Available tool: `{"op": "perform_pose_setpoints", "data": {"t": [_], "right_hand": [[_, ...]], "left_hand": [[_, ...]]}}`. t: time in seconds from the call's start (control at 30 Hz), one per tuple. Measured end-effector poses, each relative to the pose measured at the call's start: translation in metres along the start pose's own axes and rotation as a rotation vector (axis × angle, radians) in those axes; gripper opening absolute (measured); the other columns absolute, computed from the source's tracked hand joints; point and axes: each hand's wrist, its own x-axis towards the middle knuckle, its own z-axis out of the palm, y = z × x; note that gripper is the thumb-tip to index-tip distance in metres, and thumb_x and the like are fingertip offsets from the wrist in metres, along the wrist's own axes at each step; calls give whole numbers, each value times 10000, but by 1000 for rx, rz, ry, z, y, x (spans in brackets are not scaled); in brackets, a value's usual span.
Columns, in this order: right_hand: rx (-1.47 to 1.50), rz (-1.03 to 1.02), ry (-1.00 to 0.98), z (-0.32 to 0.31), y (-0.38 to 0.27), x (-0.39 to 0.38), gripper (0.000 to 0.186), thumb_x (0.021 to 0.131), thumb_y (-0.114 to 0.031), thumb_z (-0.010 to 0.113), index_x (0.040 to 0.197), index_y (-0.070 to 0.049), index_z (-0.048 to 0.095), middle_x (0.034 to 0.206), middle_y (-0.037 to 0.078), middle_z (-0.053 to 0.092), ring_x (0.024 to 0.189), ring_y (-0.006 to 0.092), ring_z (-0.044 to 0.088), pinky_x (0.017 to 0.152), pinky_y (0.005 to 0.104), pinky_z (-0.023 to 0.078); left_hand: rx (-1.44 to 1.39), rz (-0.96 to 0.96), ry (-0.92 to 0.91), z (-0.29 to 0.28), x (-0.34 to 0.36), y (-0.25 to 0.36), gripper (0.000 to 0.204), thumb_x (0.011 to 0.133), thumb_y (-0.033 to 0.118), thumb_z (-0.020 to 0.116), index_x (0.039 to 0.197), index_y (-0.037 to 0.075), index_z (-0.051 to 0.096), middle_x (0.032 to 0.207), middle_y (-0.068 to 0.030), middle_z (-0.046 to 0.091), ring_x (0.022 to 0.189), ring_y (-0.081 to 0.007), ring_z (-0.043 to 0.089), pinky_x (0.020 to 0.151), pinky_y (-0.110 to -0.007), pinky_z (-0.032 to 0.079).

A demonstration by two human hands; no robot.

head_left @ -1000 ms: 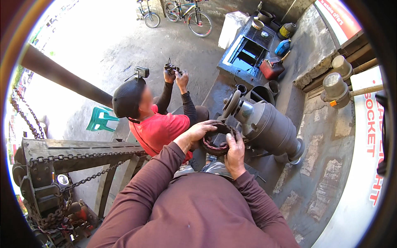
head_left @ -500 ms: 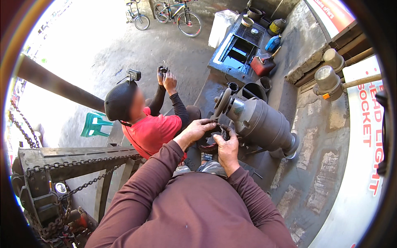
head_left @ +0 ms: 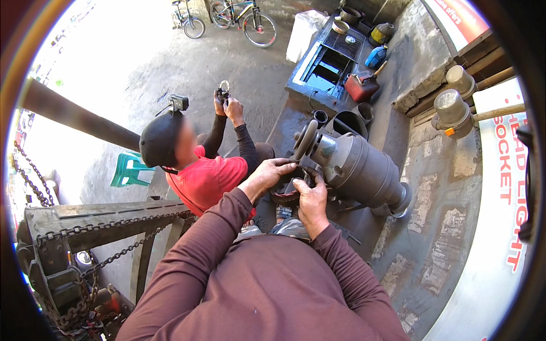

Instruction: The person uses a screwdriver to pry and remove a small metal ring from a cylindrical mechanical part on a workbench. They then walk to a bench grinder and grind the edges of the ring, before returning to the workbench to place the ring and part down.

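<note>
My left hand (head_left: pixel 268 173) and my right hand (head_left: pixel 311 202) both grip a dark ring-shaped part (head_left: pixel 283 195) with reddish strands along its inside, held low in front of my body. My left fingers pinch its upper edge, and my right thumb and fingers close on its right side. Just beyond and right of my hands, a large grey cylindrical machine (head_left: pixel 361 167) lies on its side, with a dark wheel (head_left: pixel 304 142) at its left end. My fingers partly hide the ring.
A co-worker in red (head_left: pixel 202 182) holds a small metal part ahead-left. A chained metal frame (head_left: pixel 79 216) is at left, with a green stool (head_left: pixel 122 170) beyond. A grated trough (head_left: pixel 321 85) with containers, a white sack (head_left: pixel 301 37) and bicycles stand farther back. A white sign (head_left: pixel 500 170) lines the right.
The whole view has shifted slightly. My right thumb has risen along the ring, which is more covered by my hands. The co-worker's part now shows a shiny ring on top.
</note>
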Motion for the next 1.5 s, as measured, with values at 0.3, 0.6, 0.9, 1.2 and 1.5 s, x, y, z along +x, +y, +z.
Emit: {"op": "perform_pose_setpoints", "data": {"t": [0.3,0.6,0.9,1.2,1.5], "right_hand": [[80,31,-12,-1,7,9,431,929,-12,743,1341,27,625,1119,35,671,969,128,638,859,283,547],[176,130,-8,3,1,11,409,929,10,729,1326,10,630,1135,41,680,980,139,652,856,291,561],[238,198,-18,-1,1,15,409,924,7,725,1323,-1,639,1159,54,689,1008,167,660,889,325,570],[265,196,-37,-2,-3,14,417,959,37,662,1371,12,608,1238,95,692,1096,222,694,944,355,599],[265,187,-38,-4,0,14,429,954,55,657,1378,10,610,1264,98,694,1102,223,693,964,359,591]], "left_hand": [[91,-20,48,2,1,7,406,1037,258,775,1320,-31,741,1172,-85,793,991,-158,743,885,-315,596],[87,-29,79,1,-1,12,399,1030,252,783,1298,-41,745,1145,-99,799,961,-175,760,854,-323,604],[148,-24,103,3,1,14,421,1019,264,796,1300,-47,751,1140,-109,803,957,-178,757,856,-327,604],[141,-25,114,7,-2,16,396,1017,251,793,1279,-45,765,1134,-101,804,957,-162,745,883,-317,592],[164,-40,128,8,-4,16,382,1016,247,796,1274,-33,772,1125,-98,808,960,-159,749,875,-308,592]]}}
